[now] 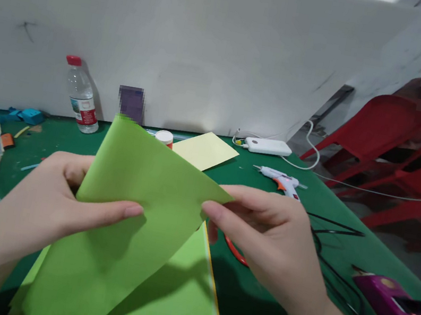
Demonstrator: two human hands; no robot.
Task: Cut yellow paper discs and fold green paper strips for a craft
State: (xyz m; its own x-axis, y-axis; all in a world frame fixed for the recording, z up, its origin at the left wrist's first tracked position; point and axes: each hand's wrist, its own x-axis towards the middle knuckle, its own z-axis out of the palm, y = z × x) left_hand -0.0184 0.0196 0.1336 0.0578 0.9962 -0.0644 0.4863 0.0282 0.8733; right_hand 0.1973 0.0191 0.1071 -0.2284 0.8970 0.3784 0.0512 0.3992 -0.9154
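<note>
A sheet of green paper (157, 186) is held up between both hands, curved over along its left side. My left hand (61, 202) grips that curved side, thumb flat across the front and the other fingers hidden behind. At the sheet's right corner, my right hand (265, 236) pinches the paper between thumb and fingers. Below it on the table lies a green sheet with an orange-yellow edge (205, 307), partly covered by the raised paper. Something red and curved, perhaps a handle (236, 250), shows behind my right hand.
On the green table (250, 304) stand a water bottle (83, 98) and a white-lidded jar (164, 138). Pale yellow paper (207, 150), a white power bank (269, 146) and a glue gun (281, 179) lie behind. A purple corded device (395, 307) is at right; red chairs (381, 127) stand beyond.
</note>
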